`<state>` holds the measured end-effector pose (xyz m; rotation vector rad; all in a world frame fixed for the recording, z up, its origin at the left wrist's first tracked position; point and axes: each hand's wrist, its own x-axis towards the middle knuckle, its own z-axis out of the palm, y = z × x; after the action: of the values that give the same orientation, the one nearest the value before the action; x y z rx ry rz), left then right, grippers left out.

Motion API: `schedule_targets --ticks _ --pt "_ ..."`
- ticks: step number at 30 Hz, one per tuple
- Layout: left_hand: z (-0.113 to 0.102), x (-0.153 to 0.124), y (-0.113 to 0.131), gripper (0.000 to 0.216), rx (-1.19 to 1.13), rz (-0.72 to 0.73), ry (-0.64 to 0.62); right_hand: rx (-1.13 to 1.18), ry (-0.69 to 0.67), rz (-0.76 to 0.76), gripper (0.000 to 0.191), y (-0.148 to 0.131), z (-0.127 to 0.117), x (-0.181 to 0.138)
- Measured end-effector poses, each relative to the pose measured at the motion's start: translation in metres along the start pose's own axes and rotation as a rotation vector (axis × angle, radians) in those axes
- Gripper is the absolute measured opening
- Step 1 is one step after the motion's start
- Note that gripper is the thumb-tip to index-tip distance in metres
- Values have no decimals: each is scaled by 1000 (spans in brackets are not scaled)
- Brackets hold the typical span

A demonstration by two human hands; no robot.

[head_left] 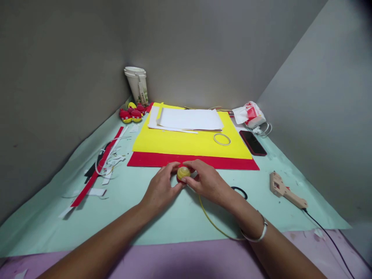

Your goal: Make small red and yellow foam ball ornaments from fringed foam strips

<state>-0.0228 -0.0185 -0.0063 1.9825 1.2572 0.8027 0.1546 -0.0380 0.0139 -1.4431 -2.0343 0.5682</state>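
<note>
Between my two hands, in the middle of the table, is a small round thing [183, 173] with a textured yellow dome and red at its lower edge. My left hand [161, 184] curls its fingers and thumb round the left side of it. My right hand [205, 179] pinches it from the right, thumb at the front. A thin yellow cord [211, 221] trails from under my right hand toward the wrist, where a pale bracelet [259, 235] sits. Beside my right forearm a black loop [240, 192], like a scissor handle, shows in part.
Red board [139, 159] and yellow sheet [174, 143] lie ahead, with white paper [190, 118] and a ring [222, 139] on top. Strips and scraps [100, 166] lie left. Right are a phone [252, 143], tissues [253, 114] and a corded glue gun [286, 190]. Cups [136, 85] stand behind red-and-yellow ornaments [132, 115].
</note>
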Motion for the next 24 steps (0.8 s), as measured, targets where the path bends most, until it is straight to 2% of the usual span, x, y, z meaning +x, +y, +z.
schedule_targets --ticks 10,15,24 --pt "1 0 -2 43 9 7 -4 8 -14 5 39 0 -1 -1" --pt "1 -1 -3 47 25 -5 4 51 -17 61 39 2 -10 0" --pt "0 -1 -1 47 -11 -24 -8 1 36 80 36 11 -18 -13"
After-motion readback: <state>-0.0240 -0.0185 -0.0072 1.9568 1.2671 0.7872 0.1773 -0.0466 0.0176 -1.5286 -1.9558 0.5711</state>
